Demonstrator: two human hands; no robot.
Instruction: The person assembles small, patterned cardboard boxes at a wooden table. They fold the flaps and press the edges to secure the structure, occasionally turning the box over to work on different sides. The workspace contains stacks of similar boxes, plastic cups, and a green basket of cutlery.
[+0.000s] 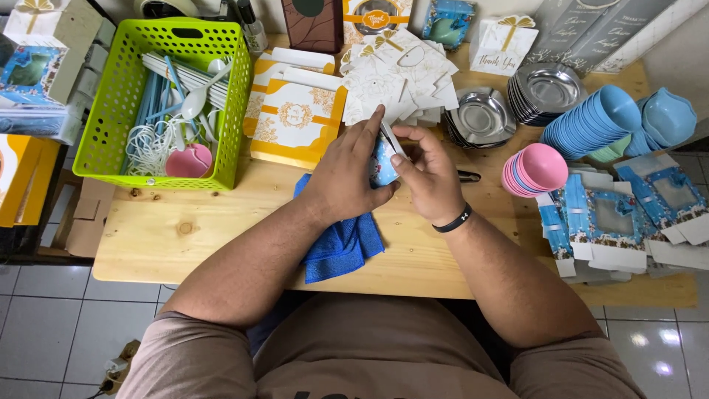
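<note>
A blue cloth [341, 244] is seen lying nearest on the wooden table [185, 244], partly hanging over its front edge and partly covered by the left forearm. Just above it, a small blue patterned box [382, 159] is held between both hands over the middle of the table. It is gripped from the left by the left hand [346, 176], whose fingers are curled around it, and from the right by the right hand [430, 177], on whose wrist a black band [452, 220] is worn; the two hands are brought close together and closed on the box. To the right, flat blue window boxes [613, 222] are spread near a stack of pink bowls [533, 170]. Further back on that side, a stack of blue bowls [591, 122] and stacks of metal dishes [484, 117] are set. Behind the hands, yellow and white folded cartons [295, 118] and a heap of white gift tags [402, 77] are laid. At the far left, a green plastic basket [118, 96] holding plastic spoons [198, 92] is placed.
</note>
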